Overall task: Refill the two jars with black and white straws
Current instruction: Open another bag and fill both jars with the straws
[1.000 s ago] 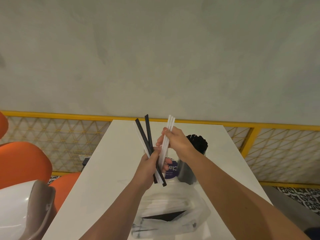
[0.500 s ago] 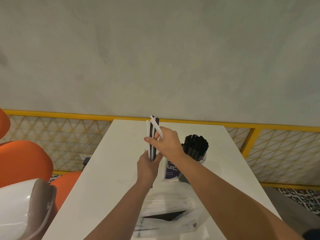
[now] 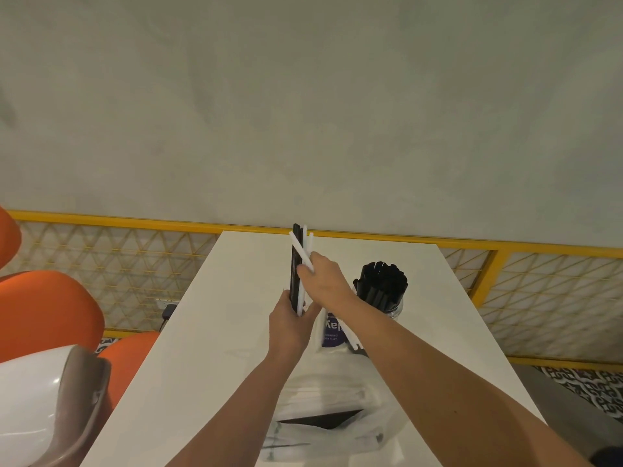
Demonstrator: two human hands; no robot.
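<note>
Black straws [image 3: 295, 291] stand upright above the middle of the desk [image 3: 215, 332], their lower ends wrapped in the left grip [image 3: 290, 323], fingers curled round them. Right up against them are the white straws [image 3: 301, 251], one slanting across the black ones, pinched in the right grip [image 3: 323, 280] just above the left. To the right of the hands, a glass jar [image 3: 395, 306] packed with black straws stands on the desk. A labelled jar [image 3: 332, 332] with a purple label sits just beside it, partly hidden by the right forearm. Nearer the person lies a clear plastic bag [image 3: 323, 399], its contents blurred. Orange chairs [image 3: 43, 315] stand at left, and a yellow mesh railing [image 3: 135, 224] runs beyond the desk.
</note>
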